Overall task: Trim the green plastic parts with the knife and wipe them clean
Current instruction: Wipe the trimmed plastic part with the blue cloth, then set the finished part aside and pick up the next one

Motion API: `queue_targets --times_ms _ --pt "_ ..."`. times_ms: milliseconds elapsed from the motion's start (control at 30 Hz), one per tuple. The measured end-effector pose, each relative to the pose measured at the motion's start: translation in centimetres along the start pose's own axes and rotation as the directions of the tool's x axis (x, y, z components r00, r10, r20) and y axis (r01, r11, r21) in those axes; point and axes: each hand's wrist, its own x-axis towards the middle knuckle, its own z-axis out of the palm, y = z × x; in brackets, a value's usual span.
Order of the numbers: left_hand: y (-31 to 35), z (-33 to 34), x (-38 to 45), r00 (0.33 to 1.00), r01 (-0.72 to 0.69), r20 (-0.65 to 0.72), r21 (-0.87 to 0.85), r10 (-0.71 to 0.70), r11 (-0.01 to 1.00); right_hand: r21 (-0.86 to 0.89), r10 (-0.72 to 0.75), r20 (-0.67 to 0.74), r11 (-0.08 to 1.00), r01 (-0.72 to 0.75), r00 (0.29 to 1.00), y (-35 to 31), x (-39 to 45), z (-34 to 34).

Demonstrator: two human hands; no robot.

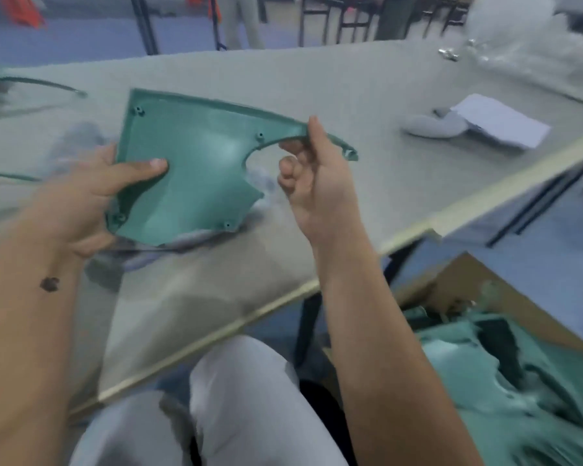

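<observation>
Two hands (left hand (91, 196), right hand (313, 173)), gripping green part (196, 176)

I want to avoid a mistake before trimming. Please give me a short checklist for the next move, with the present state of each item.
1. Left hand grips green part: ok.
2. Right hand pinches the part's narrow arm: ok.
3. Part lifted over the table: ok.
4. Knife in a hand: not ok, none visible.
5. Wiping cloth within reach, behind the part: ok.
6. Edge burrs: cannot tell, picture blurred.
</observation>
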Motion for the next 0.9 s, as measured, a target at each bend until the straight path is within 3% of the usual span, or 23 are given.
queue_targets --times_ms 100,200,333,467,567,700,767,900 --pt "-0.7 6.0 1.8 0.994 0.047 0.099 0.079 -0.055 0.996 0.193 -0.011 -0.124 0.981 0.035 0.992 -2.8 -2.2 -4.9" --pt "-2.6 14.3 2.2 0.967 0.017 0.245 0.224 -0.073 0.974 0.321 -0.065 -0.315 0.932 0.170 0.947 -6.3 -5.2 -10.8" --pt "-5.1 24.1 0.7 0.872 -0.127 0.480 0.406 -0.093 0.905 0.270 -0.172 -0.541 0.891 0.364 0.823 -10.0 -10.6 -18.7" --pt "-8.3 30.5 -0.3 0.766 -0.093 0.610 0.418 -0.204 0.904 0.180 -0.228 -0.685 0.867 0.464 0.692 -11.9 -16.5 -25.6" --pt "-12.8 33.4 -0.9 0.731 -0.091 0.581 0.604 -0.358 0.792 0.062 -0.168 -0.839 0.915 0.398 0.518 -11.8 -19.7 -30.0" --pt "-19.2 34.3 -2.2 0.739 0.064 0.474 0.659 -0.480 0.749 0.022 -0.052 -0.955 0.969 0.246 0.291 -10.3 -21.5 -34.4" --pt "-21.3 34.2 -3.1 0.709 0.115 0.457 0.676 -0.537 0.728 -0.008 -0.046 -0.984 0.976 0.219 0.170 -9.5 -22.2 -36.5" --pt "-23.0 34.1 -4.4 0.580 0.134 0.525 0.693 -0.623 0.708 0.063 0.057 -0.991 0.997 0.043 0.122 -7.9 -23.3 -38.1"
